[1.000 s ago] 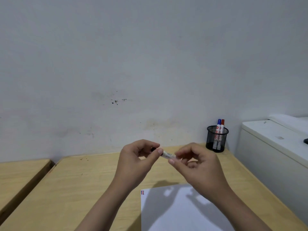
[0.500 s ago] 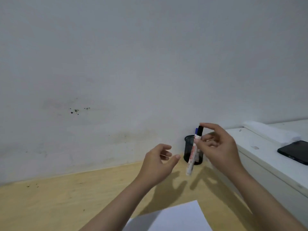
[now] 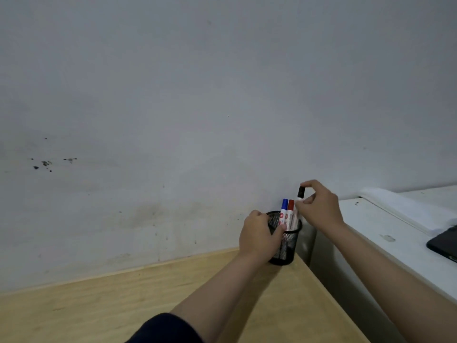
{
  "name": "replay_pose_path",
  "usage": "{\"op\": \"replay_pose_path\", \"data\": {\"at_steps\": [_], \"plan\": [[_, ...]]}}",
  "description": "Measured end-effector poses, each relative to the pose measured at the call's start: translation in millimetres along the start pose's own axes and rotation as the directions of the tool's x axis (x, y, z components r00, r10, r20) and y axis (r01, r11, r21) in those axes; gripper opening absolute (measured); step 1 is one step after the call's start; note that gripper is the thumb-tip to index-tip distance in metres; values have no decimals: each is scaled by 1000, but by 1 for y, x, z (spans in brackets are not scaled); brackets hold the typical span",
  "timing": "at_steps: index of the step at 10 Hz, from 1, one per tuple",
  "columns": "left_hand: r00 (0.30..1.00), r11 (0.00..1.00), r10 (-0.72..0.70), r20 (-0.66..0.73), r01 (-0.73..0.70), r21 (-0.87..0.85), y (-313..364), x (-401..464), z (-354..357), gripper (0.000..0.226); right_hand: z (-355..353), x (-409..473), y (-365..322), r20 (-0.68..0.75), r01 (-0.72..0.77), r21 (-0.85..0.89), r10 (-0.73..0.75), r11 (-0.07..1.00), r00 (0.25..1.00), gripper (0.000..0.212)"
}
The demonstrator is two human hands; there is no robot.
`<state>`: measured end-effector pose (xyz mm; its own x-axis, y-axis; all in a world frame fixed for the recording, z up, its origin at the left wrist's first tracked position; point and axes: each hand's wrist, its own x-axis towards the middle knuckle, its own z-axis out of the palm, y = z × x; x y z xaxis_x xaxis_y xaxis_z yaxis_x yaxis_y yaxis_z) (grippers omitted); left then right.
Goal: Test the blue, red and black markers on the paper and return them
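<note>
Three markers stand together in a black wire-mesh pen cup (image 3: 288, 246) at the far right corner of the pale wooden worktop (image 3: 123, 300), close against the wall. The blue marker (image 3: 284, 211) and the red marker (image 3: 289, 212) sit upright side by side, white round barrels with coloured caps poking above the rim; each barrel carries a small red label, too blurred to read. The black marker (image 3: 299, 199) is just to their right, its lower barrel inside the cup, and its black cap is pinched between the thumb and fingertips of the right hand (image 3: 320, 206), which hides part of the barrel. The left hand (image 3: 259, 237) is wrapped around the cup's left side, thumb across the mesh, covering much of its wall. A dark sleeve (image 3: 163, 329) shows at the bottom edge, cut off. To the right stands a smooth white cabinet (image 3: 371, 233), with a dark flat device (image 3: 445, 243) on top, cut by the frame. The grey-white wall (image 3: 197, 95) behind is scuffed, with small dark specks at the left.
</note>
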<state>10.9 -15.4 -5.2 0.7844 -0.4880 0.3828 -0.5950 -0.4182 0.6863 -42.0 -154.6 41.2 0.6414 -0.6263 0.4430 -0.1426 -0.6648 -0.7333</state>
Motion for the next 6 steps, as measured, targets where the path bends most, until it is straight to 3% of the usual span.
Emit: {"op": "replay_pose_path", "data": {"at_steps": [1, 4, 5, 6], "plan": [[999, 1000, -8, -51, 7, -26, -2, 1, 3, 36, 11, -3, 13, 91, -54, -46, 58, 997, 994, 37], [1000, 1000, -10, 10, 11, -26, 3, -3, 0, 34, 12, -14, 11, 94, -109, -27, 111, 994, 989, 58], [1000, 998, 24, 4, -23, -54, 9, -10, -9, 38, 2, -17, 1, 67, -99, -54, 102, 994, 993, 61], [999, 993, 52, -15, -54, -109, 23, -27, -29, 43, -14, -32, -21, -48, 45, 63, -42, 997, 998, 48]]}}
